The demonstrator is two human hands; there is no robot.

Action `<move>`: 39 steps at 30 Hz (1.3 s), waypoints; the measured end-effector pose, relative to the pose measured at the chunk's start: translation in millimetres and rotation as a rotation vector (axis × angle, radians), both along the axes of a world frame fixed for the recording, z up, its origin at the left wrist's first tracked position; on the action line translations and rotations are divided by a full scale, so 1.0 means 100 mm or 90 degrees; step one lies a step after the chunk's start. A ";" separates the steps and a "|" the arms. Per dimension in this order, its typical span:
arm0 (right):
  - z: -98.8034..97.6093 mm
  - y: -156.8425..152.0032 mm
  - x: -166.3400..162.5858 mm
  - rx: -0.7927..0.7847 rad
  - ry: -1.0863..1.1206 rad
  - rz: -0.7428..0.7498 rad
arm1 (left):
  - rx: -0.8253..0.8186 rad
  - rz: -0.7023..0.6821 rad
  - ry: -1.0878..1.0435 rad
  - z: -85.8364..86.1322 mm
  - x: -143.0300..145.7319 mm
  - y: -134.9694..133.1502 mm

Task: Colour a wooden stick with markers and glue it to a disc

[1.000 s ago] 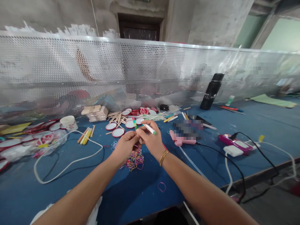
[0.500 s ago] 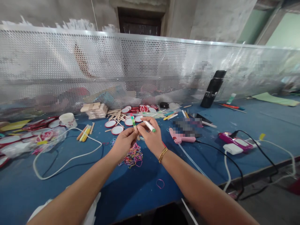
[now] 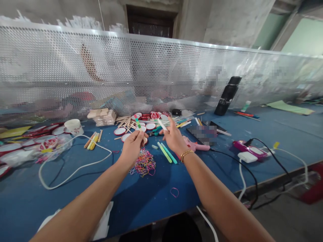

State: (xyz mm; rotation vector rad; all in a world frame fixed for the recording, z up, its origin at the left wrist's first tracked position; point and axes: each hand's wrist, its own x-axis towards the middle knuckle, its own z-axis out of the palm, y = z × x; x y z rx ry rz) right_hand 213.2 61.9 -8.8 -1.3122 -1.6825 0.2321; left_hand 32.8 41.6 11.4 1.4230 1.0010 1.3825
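My left hand point(image 3: 132, 147) pinches a wooden stick point(image 3: 138, 125) with green and red painted bands, held upright above the blue table point(image 3: 156, 198). My right hand point(image 3: 174, 137), a gold bracelet on its wrist, grips a white and green marker point(image 3: 162, 124) and sits apart from the left hand, near a pink glue gun point(image 3: 195, 145). Two green markers point(image 3: 166, 153) lie on the table just below the right hand. A heap of coloured rubber bands point(image 3: 144, 163) lies under my left hand. Round red and white badges point(image 3: 146, 126) and loose wooden sticks point(image 3: 124, 123) lie beyond both hands.
A perforated metal screen point(image 3: 151, 74) closes off the back. A white cable point(image 3: 75, 168) loops at left beside a paper cup point(image 3: 73, 127). A black bottle point(image 3: 227, 95), a power strip point(image 3: 248, 155) with cables and a pink device point(image 3: 246, 149) sit at right.
My hands have drawn apart: the right one moved right with the marker, the left one keeps the banded stick. Two green markers now show on the table.
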 end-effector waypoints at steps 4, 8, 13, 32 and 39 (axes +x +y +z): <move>-0.07 -0.19 0.05 -0.096 -0.214 -0.076 | 0.027 -0.005 0.036 -0.01 -0.01 0.00; -0.13 -0.49 0.01 -0.038 -0.411 -0.151 | 0.042 -0.013 0.079 -0.07 -0.03 0.04; -0.10 -0.76 -0.11 -0.155 -0.537 -0.173 | 0.055 -0.029 0.078 -0.17 -0.05 0.14; -0.08 -0.72 -0.25 -0.182 -0.512 -0.176 | 0.067 0.022 0.045 -0.10 -0.05 0.10; -0.10 -0.64 -0.29 -0.139 -0.437 -0.164 | 0.057 0.032 0.050 -0.06 -0.05 0.08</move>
